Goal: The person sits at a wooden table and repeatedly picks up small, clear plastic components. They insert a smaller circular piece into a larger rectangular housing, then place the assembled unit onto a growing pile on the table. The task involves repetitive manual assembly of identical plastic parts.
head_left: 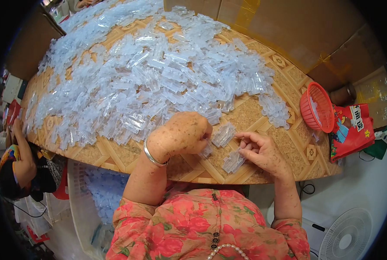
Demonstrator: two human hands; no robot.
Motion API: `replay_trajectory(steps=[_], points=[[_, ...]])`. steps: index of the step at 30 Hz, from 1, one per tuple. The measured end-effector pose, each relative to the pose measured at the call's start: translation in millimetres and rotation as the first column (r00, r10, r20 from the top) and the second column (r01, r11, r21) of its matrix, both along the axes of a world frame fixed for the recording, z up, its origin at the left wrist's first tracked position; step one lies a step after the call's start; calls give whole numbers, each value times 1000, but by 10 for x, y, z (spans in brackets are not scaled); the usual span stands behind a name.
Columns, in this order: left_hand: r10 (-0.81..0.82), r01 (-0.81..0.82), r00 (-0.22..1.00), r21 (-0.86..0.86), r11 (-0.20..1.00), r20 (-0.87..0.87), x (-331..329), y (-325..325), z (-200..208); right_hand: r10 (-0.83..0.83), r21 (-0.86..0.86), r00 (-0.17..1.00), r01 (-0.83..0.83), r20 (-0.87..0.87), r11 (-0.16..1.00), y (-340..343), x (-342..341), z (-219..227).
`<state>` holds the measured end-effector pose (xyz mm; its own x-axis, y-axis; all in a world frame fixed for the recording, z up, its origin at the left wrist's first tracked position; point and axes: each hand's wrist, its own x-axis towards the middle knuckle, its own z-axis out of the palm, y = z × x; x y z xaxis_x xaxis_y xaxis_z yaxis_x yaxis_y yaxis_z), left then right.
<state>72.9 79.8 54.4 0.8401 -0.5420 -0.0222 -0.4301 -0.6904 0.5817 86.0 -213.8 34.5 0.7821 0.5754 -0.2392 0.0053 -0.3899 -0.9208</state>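
My left hand point(180, 134), with a silver bangle at its wrist, is closed near the table's front edge. Its fingers curl under and mostly hide whatever they hold; a clear plastic piece point(207, 151) shows just below them. To its right, my right hand point(265, 154) is closed, thumb and fingers bent together at a small group of clear plastic pieces point(233, 161). Between the two hands another cluster of clear flat pieces point(223, 135) lies on the tabletop. Beyond them spreads a big heap of the same translucent pieces point(159, 78).
The wood-patterned table point(202, 173) curves around me. At right stand a red plastic basket point(306, 108) and a red bag point(354, 134). Cardboard boxes point(284, 34) wall the back. Below are a white crate point(75, 186) of pieces and a fan point(347, 238). Another person's arm point(25, 151) is at left.
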Motion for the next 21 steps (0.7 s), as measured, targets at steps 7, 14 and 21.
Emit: replay_trajectory(steps=[7, 14, 21], points=[[85, -90, 994, 67, 994, 74, -1, 2, 1, 78, -200, 947, -15, 312, 980, 203, 69, 188], [73, -87, 981, 73, 994, 180, -11, -84, -139, 8, -161, 749, 132, 663, 978, 717, 885, 494], [77, -87, 994, 136, 987, 80, 13, -189, -50, 74, -253, 545, 261, 835, 932, 1420, 2466, 157]])
